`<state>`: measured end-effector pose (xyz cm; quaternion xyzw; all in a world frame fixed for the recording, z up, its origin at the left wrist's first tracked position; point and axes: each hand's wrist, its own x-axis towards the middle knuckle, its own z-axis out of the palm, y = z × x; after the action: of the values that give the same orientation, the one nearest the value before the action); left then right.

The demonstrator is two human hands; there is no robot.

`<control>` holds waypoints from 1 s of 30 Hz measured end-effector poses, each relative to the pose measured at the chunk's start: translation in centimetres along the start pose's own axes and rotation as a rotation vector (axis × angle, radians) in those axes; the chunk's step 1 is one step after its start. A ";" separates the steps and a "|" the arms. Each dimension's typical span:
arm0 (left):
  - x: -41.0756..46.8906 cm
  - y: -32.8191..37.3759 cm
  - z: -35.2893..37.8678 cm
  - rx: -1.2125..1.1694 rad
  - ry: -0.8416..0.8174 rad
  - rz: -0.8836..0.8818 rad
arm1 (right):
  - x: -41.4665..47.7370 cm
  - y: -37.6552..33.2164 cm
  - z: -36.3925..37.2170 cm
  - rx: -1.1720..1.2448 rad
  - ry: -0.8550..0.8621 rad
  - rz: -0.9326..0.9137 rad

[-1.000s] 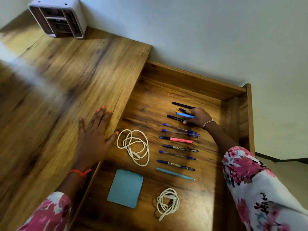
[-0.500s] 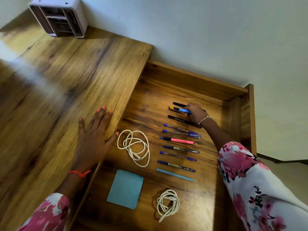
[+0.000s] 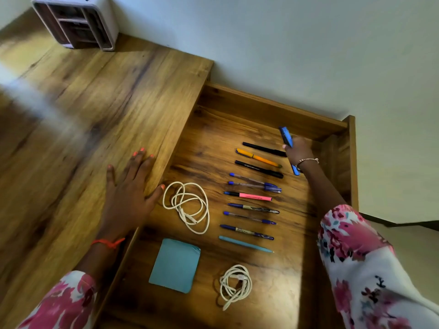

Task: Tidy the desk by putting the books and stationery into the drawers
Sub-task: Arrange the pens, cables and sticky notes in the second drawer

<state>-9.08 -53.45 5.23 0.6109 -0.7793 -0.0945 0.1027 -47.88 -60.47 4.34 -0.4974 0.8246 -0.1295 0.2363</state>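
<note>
An open wooden drawer (image 3: 273,108) holds a neat row of several pens, among them an orange pen (image 3: 257,158), black pens and a pink highlighter (image 3: 251,196). My right hand (image 3: 298,150) is at the drawer's far right, shut on a blue pen (image 3: 285,137) that it holds tilted above the row. My left hand (image 3: 129,188) lies flat and open on the desk top (image 3: 95,110), at the edge beside the drawer. A blue notepad (image 3: 175,265) lies in the drawer's near part.
Two coiled white cables (image 3: 186,206) (image 3: 235,284) lie in the drawer. A white desk organiser (image 3: 76,20) stands at the desk's far corner against the wall. The drawer's right wall (image 3: 351,162) is close to my right wrist.
My right hand has lifted the blue pen off the row and swung it upright toward the drawer's far right, uncovering the orange pen. My left hand has stayed put.
</note>
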 end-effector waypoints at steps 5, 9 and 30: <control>0.0 -0.1 -0.1 0.004 0.005 0.006 | -6.7 3.5 -1.4 0.290 0.001 0.295; -0.1 0.1 0.0 0.000 0.014 0.021 | -13.6 6.9 -0.1 0.382 0.004 0.416; -18.6 7.5 5.4 -0.202 -0.357 0.491 | -20.8 9.7 3.0 0.408 0.265 0.292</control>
<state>-13.20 -33.49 1.25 0.3652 -0.8958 -0.2495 0.0440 -45.54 -37.51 2.86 -0.2943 0.8681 -0.3212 0.2379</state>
